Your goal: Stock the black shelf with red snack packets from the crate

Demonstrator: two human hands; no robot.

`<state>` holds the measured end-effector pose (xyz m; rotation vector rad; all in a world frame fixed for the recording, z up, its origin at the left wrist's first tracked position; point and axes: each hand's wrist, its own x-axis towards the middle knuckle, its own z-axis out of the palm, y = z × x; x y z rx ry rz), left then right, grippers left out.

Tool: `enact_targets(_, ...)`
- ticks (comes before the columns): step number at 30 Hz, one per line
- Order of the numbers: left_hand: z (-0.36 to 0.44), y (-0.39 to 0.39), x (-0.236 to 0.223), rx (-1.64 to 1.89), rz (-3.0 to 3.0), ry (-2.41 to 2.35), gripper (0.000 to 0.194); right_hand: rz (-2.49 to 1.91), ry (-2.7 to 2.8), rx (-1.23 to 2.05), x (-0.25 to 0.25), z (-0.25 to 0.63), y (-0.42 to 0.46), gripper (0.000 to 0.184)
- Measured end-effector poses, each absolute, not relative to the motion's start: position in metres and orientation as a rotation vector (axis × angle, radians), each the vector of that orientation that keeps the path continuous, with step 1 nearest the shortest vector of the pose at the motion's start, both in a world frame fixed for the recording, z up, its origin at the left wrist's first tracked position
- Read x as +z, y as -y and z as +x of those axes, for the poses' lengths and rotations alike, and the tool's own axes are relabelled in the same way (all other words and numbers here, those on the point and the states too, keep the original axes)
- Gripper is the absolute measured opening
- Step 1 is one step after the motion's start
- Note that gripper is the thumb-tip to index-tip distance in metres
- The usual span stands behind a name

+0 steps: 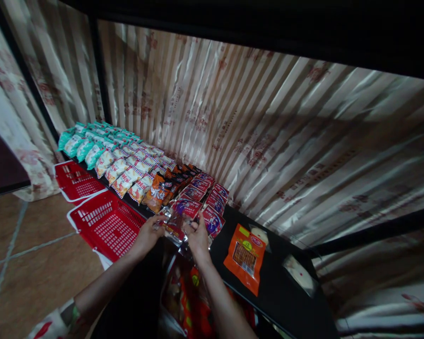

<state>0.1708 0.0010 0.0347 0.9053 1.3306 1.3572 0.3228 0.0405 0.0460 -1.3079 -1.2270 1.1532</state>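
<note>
Packet (175,224) gripped at either side by left hand (149,236) and right hand (197,238); its print is too blurred to read.

Black shelf (281,282) | teal packets (83,149) | white packets (127,180) | brown packets (157,192) | red packets (212,214) | orange bag (245,256) | two pale items (299,274)

Both hands (175,230) on shiny packet (175,226)

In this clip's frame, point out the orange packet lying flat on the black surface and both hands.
Orange packet (248,256): head view, its printed front.
Left hand (151,235): head view, back of the hand.
Right hand (198,239): head view, back of the hand.
</note>
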Motion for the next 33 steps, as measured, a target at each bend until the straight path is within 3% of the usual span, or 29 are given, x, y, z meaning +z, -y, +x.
enact_targets(14, 0.157, -0.033, 0.016, 1.249, 1.233, -1.679, 0.032, -1.436, 1.454, 0.937, 0.02, 0.311, -0.083, 0.029)
enact_targets(24, 0.157, -0.017, 0.04, 0.936, 1.849, -2.149, 0.029, -1.519, 1.544, 0.82, 0.02, 0.311, -0.084, 0.029)
enact_targets(33, 0.174, -0.055, 0.036, 0.98, 2.281, -1.828, 0.03, -1.581, 1.678, 0.677, 0.025, 0.31, -0.084, 0.034)
